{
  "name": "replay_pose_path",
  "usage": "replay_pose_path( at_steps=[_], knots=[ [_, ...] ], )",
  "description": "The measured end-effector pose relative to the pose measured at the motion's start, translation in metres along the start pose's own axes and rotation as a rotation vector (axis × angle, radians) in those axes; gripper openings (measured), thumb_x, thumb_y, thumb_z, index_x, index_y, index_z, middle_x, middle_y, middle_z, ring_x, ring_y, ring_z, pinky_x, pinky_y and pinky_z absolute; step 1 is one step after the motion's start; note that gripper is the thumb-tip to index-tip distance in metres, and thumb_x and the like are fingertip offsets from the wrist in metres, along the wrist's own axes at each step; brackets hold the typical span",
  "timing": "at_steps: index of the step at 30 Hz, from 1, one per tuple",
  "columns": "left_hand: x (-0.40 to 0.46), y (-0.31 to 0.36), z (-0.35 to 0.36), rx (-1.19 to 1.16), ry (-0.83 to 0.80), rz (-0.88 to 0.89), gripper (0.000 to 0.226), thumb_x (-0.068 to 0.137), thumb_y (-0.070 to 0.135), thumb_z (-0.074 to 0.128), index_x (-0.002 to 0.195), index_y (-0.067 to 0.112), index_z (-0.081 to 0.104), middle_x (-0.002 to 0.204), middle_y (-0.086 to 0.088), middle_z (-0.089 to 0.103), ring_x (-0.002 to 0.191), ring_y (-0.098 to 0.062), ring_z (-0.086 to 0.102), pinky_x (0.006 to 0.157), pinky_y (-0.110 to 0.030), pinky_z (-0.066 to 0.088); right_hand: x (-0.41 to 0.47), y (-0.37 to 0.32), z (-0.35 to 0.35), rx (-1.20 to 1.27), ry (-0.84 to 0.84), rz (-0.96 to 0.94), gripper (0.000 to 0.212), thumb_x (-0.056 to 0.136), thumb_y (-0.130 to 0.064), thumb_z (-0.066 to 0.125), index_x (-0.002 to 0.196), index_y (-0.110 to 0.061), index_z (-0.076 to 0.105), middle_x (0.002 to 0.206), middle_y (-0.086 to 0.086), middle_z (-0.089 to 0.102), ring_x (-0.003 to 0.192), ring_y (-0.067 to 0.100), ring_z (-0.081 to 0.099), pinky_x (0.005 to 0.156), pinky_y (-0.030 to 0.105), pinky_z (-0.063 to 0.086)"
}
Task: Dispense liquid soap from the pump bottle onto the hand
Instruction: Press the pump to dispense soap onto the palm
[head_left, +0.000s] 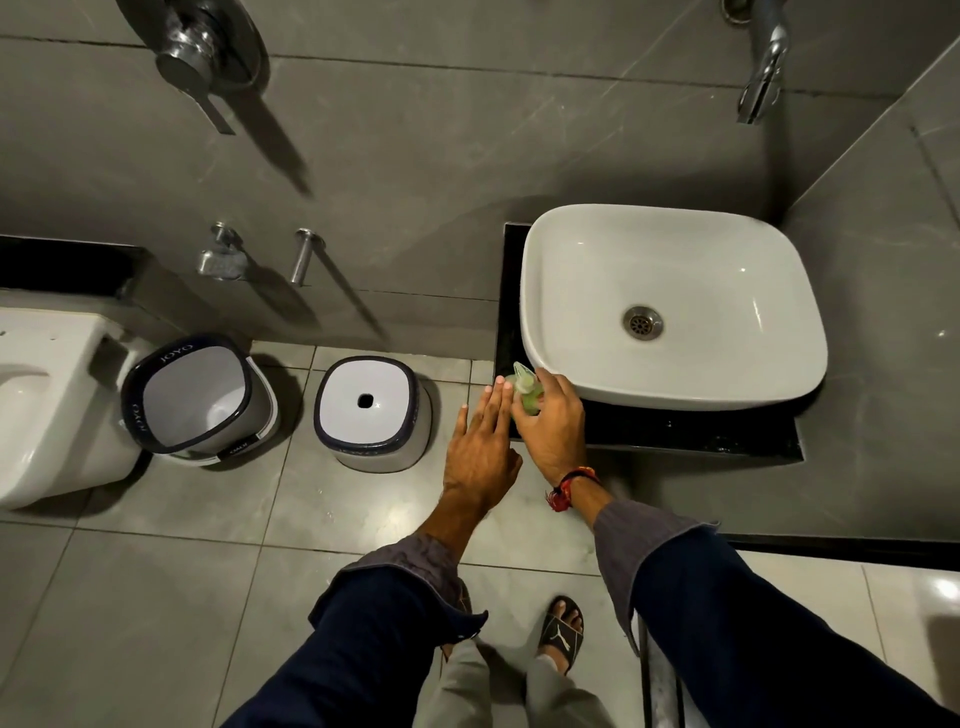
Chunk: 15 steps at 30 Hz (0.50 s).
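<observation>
A: Where is the bottle sitting?

B: We are seeing it at the front left corner of the black counter, just beside the basin, near its front left rim. It is pale green and standing about upright.

A: What are our hands doing?

B: Our right hand is wrapping around the bottle from the right, fingers curling over its body and its top. Our left hand is lying flat and wide, fingers stretched out straight, their tips coming just beside the bottle's left side. We cannot tell whether they are touching it.

A: Is soap showing on the left hand?

B: We are only seeing its back, so we cannot tell.
</observation>
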<state>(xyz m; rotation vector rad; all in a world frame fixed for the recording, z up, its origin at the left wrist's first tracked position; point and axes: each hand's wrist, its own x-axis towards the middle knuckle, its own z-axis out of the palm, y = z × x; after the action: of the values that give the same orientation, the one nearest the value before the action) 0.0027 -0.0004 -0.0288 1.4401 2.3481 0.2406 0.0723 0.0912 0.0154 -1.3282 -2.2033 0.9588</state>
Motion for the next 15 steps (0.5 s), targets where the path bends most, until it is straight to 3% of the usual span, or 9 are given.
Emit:
replay_pose_path(
  at_steps=[3,7,11,15],
  knots=[
    [0.0,0.001,-0.002,0.003,-0.014,-0.003,0.093,0.1,0.039,0.055,0.163,0.015,-0.01,0.173,-0.003,-0.014,0.16,-0.021,-0.009,0.131,-0.048,0.006,0.0,-0.004,0.003,0.048,0.024,0.018,0.04,0.092,-0.021,0.073,0.128,-0.005,0.063,0.125,0.013,0.064,0.115,0.027,0.066,0.099,0.044,0.059],
    [-0.001,0.001,-0.003,0.004,-0.017,-0.011,0.096,0.098,0.034,0.058,0.163,0.014,-0.008,0.173,-0.004,-0.012,0.161,-0.022,-0.008,0.13,-0.05,0.011,0.009,-0.009,0.001,0.001,0.079,0.093,0.034,0.089,-0.032,0.077,0.108,-0.006,0.067,0.108,0.009,0.066,0.096,0.023,0.067,0.083,0.043,0.064],
    [-0.001,0.003,-0.003,0.003,-0.016,-0.016,0.093,0.1,0.043,0.055,0.163,0.014,-0.008,0.173,-0.005,-0.011,0.161,-0.022,-0.007,0.131,-0.049,0.008,0.005,-0.015,0.001,-0.092,0.057,0.085,0.048,0.091,-0.039,0.073,0.126,-0.007,0.065,0.119,0.012,0.066,0.112,0.027,0.065,0.094,0.043,0.061],
    [-0.001,0.003,-0.001,0.016,-0.023,-0.024,0.092,0.101,0.045,0.053,0.163,0.014,-0.008,0.173,-0.005,-0.011,0.161,-0.022,-0.007,0.131,-0.049,0.007,0.007,-0.019,0.003,-0.088,0.062,0.114,0.04,0.093,-0.036,0.07,0.117,-0.005,0.069,0.115,0.012,0.066,0.108,0.028,0.066,0.092,0.044,0.061]
  ],
)
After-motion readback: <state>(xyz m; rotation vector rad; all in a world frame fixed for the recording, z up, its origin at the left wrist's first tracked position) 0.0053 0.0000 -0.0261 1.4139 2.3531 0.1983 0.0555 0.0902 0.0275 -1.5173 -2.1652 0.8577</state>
